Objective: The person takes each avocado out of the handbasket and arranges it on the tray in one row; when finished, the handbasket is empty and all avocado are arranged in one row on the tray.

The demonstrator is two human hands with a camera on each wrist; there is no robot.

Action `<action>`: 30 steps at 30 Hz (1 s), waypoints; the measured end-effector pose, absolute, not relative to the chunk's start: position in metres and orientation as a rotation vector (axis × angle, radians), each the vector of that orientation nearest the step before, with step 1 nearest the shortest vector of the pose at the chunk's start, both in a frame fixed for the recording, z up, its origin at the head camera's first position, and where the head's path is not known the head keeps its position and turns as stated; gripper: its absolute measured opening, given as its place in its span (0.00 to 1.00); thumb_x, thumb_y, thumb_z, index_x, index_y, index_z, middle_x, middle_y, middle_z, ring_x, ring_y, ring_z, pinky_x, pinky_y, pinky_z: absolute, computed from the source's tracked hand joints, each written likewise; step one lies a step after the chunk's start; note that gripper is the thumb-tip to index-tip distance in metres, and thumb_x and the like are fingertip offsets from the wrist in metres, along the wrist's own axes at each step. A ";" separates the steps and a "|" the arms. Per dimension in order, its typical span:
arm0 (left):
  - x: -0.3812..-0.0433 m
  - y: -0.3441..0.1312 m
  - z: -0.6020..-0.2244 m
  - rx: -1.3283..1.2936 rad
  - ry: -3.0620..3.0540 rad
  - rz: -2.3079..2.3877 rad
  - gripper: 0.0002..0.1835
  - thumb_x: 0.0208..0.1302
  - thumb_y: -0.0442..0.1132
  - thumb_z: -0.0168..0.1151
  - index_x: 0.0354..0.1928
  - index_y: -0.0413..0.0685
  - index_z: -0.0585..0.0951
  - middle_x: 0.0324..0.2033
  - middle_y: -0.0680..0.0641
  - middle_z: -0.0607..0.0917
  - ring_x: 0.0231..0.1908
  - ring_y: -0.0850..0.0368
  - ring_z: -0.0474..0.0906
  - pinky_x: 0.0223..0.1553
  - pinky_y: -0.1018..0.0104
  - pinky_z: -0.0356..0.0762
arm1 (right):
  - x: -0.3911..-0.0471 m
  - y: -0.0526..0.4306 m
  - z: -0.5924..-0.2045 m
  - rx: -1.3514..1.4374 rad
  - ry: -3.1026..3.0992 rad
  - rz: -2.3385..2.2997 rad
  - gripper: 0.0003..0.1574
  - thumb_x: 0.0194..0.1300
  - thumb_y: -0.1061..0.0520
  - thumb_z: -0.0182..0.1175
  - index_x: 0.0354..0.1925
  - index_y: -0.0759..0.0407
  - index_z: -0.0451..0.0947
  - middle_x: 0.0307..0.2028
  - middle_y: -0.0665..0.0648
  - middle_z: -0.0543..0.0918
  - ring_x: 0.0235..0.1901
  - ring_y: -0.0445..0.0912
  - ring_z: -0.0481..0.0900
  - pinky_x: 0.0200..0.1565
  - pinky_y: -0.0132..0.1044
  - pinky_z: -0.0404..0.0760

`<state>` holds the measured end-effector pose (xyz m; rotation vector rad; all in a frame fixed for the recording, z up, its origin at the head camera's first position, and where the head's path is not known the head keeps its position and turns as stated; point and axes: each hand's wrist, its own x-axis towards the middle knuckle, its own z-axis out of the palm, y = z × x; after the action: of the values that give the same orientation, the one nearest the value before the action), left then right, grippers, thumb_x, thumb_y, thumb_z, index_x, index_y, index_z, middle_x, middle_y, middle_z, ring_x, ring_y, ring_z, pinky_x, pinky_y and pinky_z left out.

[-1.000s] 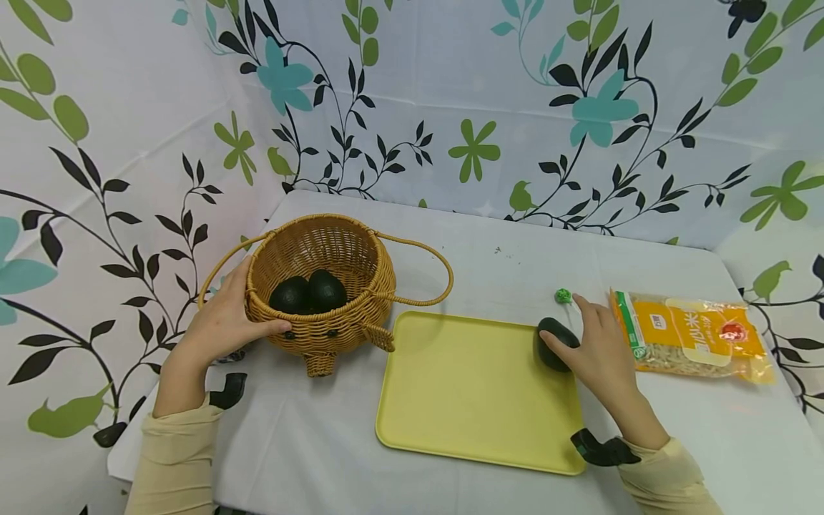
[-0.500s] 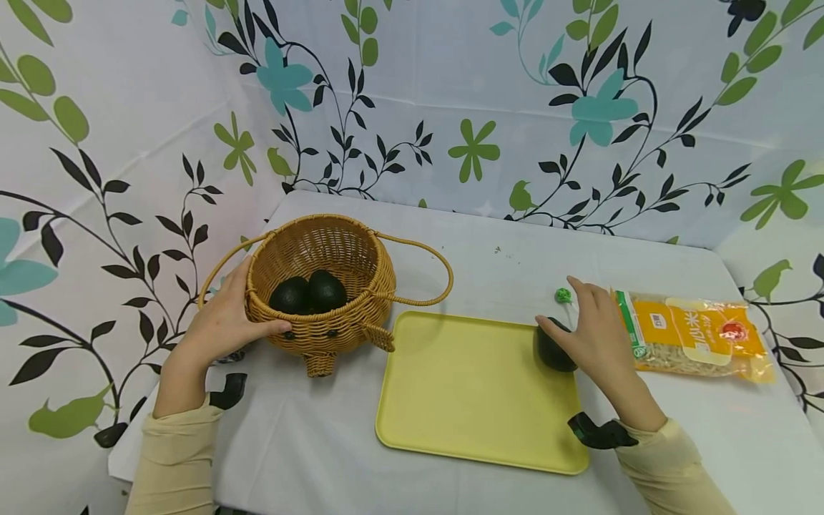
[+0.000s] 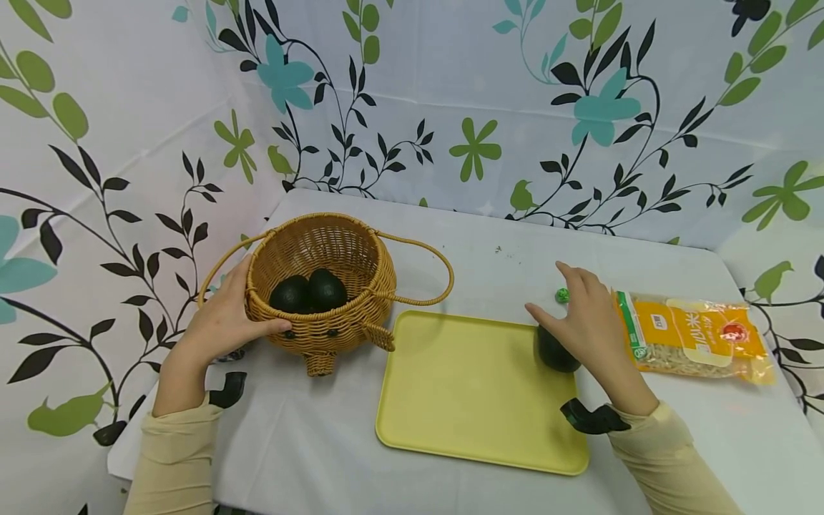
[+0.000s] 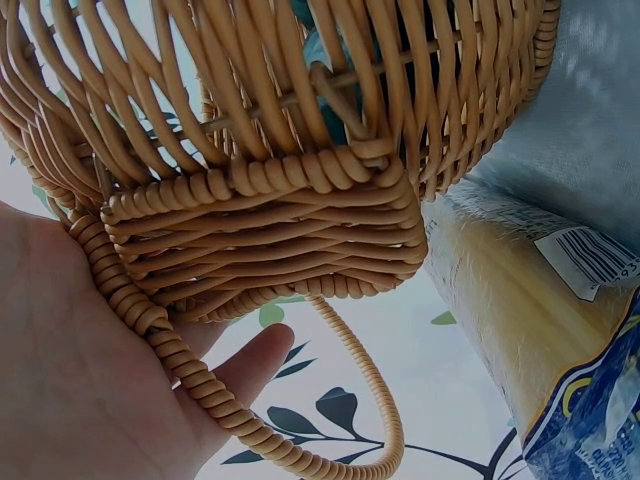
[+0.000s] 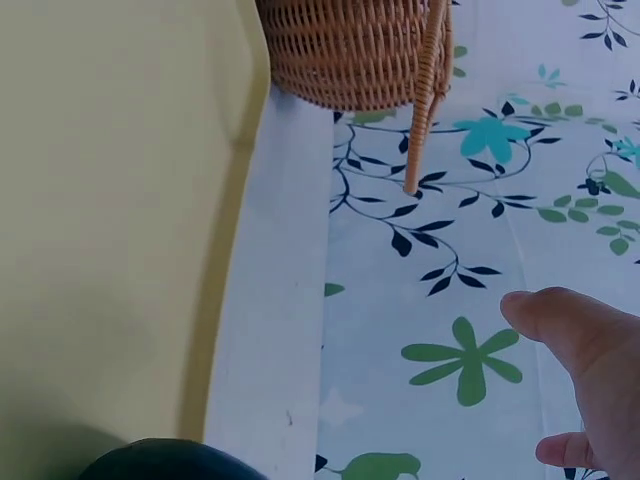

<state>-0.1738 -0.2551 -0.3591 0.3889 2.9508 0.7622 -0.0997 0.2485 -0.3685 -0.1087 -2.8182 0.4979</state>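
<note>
Curving the left hand [image 3: 219, 315] round the left side of the wicker basket [image 3: 354, 322], with thumb laid along the woven front and fingers along the side, partly out of sight. In the left wrist view, showing the looped handle [image 4: 215, 395] across the palm and one fingertip past it. Standing the basket near the left edge of the white table [image 3: 309, 443], towards its far left corner. Seeing two dark avocados [image 3: 290, 295] side by side inside, against the near wall.

Holding the right hand [image 3: 589, 322] over the right edge of the yellow tray [image 3: 483, 393], thumb and forefinger spread wide, with nothing in the grasp. Under that hand, showing a third avocado [image 3: 555, 352] at the tray's right edge, near the far right corner, partly covered; probably free of any contact, to judge by the gap between thumb and finger in the right wrist view.

Just beyond the tray's far right corner, seeing a small green ball [image 3: 562, 295], half behind the right hand. Towards the table's right edge, finding an orange packet [image 3: 698, 336] lying flat. Beside the basket in the left wrist view, seeing a clear packet [image 4: 530, 320] with barcode and blue print.
</note>
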 end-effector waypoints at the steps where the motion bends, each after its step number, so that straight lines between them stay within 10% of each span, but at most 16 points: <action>1: -0.174 -0.255 -0.359 0.390 2.950 0.766 0.69 0.43 0.66 0.70 0.74 0.57 0.31 0.71 0.33 0.52 0.64 0.28 0.57 0.54 0.28 0.61 | -0.100 0.248 -0.367 -0.102 -2.817 0.500 0.54 0.54 0.34 0.64 0.69 0.59 0.58 0.62 0.71 0.66 0.59 0.66 0.65 0.58 0.64 0.65; 30: -0.174 -0.256 -0.359 0.411 2.951 0.773 0.69 0.43 0.65 0.71 0.74 0.57 0.31 0.70 0.32 0.52 0.63 0.27 0.58 0.53 0.28 0.61 | -0.134 0.181 -0.338 0.315 -2.779 0.397 0.52 0.51 0.35 0.67 0.68 0.54 0.61 0.60 0.64 0.70 0.55 0.59 0.71 0.34 0.52 0.81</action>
<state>-0.1742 -0.2556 -0.3590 0.4107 2.9509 0.7727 -0.1344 0.1806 -0.3379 0.3149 -2.7786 0.3967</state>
